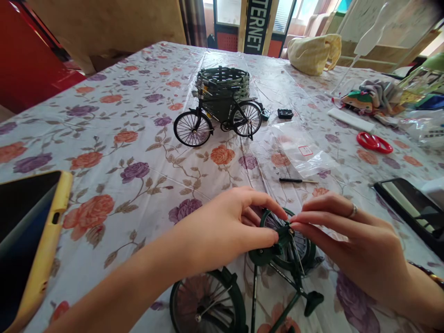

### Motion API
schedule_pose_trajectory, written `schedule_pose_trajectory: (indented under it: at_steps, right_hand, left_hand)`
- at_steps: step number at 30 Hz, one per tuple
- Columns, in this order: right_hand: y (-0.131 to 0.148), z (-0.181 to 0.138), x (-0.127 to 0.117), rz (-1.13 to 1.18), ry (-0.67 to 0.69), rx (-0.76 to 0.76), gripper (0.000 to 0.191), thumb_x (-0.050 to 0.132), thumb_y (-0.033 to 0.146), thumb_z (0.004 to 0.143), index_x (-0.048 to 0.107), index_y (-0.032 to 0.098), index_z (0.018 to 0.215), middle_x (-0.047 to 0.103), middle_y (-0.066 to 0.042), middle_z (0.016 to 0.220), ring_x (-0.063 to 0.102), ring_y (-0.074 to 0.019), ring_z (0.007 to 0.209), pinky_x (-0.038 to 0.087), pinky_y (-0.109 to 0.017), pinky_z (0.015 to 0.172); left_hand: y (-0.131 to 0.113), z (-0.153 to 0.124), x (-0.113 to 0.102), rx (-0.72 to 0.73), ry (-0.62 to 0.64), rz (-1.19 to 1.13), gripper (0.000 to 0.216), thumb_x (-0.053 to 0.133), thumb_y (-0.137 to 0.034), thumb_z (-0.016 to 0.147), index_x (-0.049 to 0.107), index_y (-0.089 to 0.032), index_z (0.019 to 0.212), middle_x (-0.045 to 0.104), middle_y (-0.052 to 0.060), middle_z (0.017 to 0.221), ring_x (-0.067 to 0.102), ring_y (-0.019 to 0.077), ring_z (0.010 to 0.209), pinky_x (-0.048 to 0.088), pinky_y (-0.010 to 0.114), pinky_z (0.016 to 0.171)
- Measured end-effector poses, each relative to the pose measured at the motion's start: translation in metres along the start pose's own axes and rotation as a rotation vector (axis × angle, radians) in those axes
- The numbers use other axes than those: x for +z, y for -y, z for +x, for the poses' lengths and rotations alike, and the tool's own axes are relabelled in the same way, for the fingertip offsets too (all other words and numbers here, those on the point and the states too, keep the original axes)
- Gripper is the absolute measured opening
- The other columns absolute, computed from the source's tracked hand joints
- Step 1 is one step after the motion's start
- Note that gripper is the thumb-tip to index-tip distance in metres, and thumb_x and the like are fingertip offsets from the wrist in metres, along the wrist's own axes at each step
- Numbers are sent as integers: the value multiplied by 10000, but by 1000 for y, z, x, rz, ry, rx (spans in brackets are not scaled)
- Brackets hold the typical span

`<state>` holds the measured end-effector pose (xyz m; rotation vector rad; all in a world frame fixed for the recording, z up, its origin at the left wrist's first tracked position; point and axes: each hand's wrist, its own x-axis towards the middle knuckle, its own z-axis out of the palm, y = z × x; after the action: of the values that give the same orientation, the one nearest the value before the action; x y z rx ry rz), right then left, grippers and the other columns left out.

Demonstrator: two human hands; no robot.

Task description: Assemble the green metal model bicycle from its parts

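A dark green model bicycle (277,273) lies upside down at the near edge of the table. My left hand (229,226) grips its rear wheel and frame from the left, fingers closed. My right hand (350,240), with a ring on one finger, pinches a tiny part at the wheel's hub; the part is too small to name. The other wheel (203,303) sits closer to me. A finished black model bicycle (218,120) stands farther back, in front of a green woven basket (222,83).
The floral tablecloth (132,138) is under clear plastic. A small black tool (294,180) and a clear bag (305,152) lie ahead. A yellow-cased phone (31,231) lies at left, a dark phone (412,208) at right, red scissors (374,142) beyond.
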<state>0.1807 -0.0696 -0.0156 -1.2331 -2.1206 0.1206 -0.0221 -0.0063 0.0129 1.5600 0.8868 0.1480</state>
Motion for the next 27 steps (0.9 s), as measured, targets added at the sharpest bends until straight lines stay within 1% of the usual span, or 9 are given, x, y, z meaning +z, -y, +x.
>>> schedule_pose_trajectory:
  at_steps: [4,7,11,16,22,27]
  right_hand:
    - [1,-2,-2,47,20,12,265,584,73,732,590,232,944,562,-18,854,550,-121,773,475,-247,636]
    - [-1,-5,-4,21,51,-34,344,579,39,718,584,223,1008,562,-23,875,544,-123,789,471,-267,680]
    - [-1,-9,-8,-54,65,-108,409,583,39,709,567,225,1074,579,-19,878,547,-130,767,467,-311,727]
    - [-1,-12,-10,-89,60,-188,426,607,28,685,569,177,1083,580,-41,888,541,-135,755,482,-286,674]
    - [-2,-14,-12,-105,72,-212,421,612,22,680,569,147,1080,572,-59,912,542,-141,781,487,-285,695]
    - [-2,-13,-11,-50,79,-176,390,602,33,688,587,172,1052,571,-51,890,545,-129,739,491,-279,644]
  left_hand:
    - [1,0,0,-10,34,-41,280,512,-265,724,590,-274,993,544,3,845,529,155,757,354,206,514]
    - [2,0,0,-7,37,-50,277,511,-260,726,589,-273,992,554,2,846,533,159,770,365,211,529]
    - [1,0,0,-1,17,-33,268,528,-273,718,591,-280,979,557,1,857,539,161,769,376,219,547]
    - [0,0,0,-15,16,-40,266,533,-259,710,596,-270,969,561,7,883,539,163,781,376,212,534]
    - [1,1,1,-16,27,-55,277,526,-260,717,592,-264,986,565,7,861,538,162,771,383,216,541]
    - [2,2,1,27,-10,-38,272,540,-265,709,612,-260,972,550,15,995,534,145,760,399,226,579]
